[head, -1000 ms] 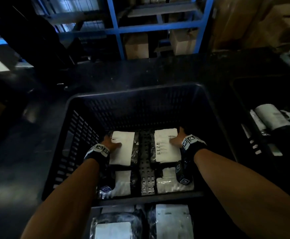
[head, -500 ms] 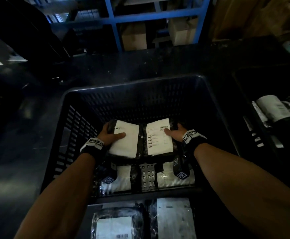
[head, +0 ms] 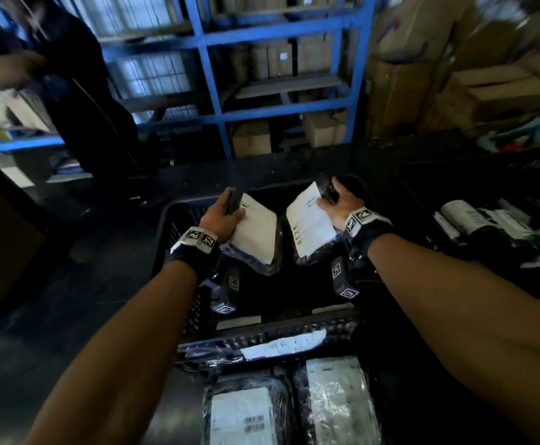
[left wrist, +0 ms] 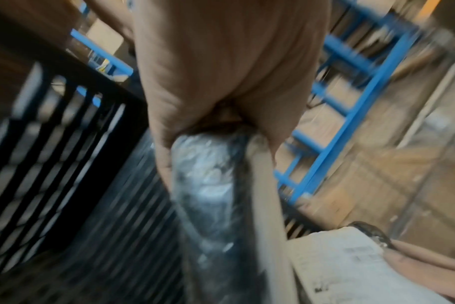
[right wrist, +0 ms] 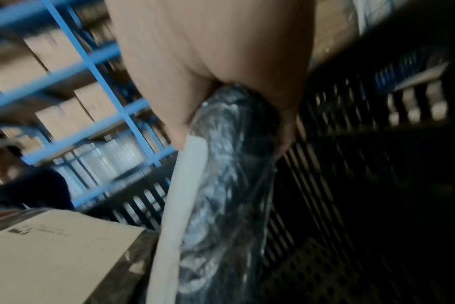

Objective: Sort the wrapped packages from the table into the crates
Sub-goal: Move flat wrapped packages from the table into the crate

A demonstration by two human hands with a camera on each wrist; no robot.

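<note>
- Left hand [head: 222,213], bare, w/ black wrist strap & marker tags: thumb on top, fingers curled round the far left corner of a flat black plastic-wrapped package with a white paper label [head: 254,232]. Arm stretched fwd over the crate; the pkg sits tilted, label face up & leaning toward centre.
- Left wrist view: same pkg seen edge-on, crinkly wrap [left wrist: 213,185], clamped between thumb & fingers; blurry.
- Right hand [head: 337,203], same strap: grips the far right corner of a second black wrapped package with a printed white label [head: 310,224], thumb on the label, fingers under. Tilted too, mirror of the left one. The 2 pkgs are close side by side, narrow gap between, not clearly touching.
- Both pkgs are held up in the air over the black perforated plastic crate [head: 281,332], around its rim level.
- Crate interior under the hands is dark; can't tell what's in it. White tape strip w/ handwriting [head: 281,345] on the near wall.
- Nearer than the crate: 2 more black wrapped packages with white labels [head: 288,409] lying flat, side by side.
- Right side: another dark crate holding rolled & flat white-labelled parcels [head: 487,223].
- Behind: blue metal shelving [head: 211,75] w/ cardboard boxes; another person in dark clothes [head: 79,101] at far left.
</note>
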